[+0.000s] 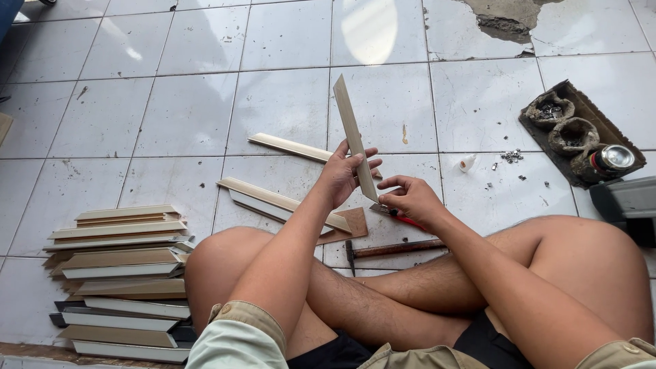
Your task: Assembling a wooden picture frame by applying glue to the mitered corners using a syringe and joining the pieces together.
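Note:
My left hand point(344, 172) grips a cream frame moulding strip point(350, 126), which stands tilted with its mitred end pointing up and away. At the strip's lower end my right hand point(408, 198) holds a small red-handled tool point(404, 219). I sit cross-legged on a white tiled floor, and both hands are above my knees. Just below the hands, a small brown board point(354, 224) rests on the floor.
Two more moulding strips point(277, 199) lie on the tiles ahead; a stack of several point(123, 280) sits at my left. A hammer point(393, 249) lies by my shins. At right are a small glue bottle point(468, 162), scattered metal bits point(511, 156) and a dark tray point(581, 133) with pots.

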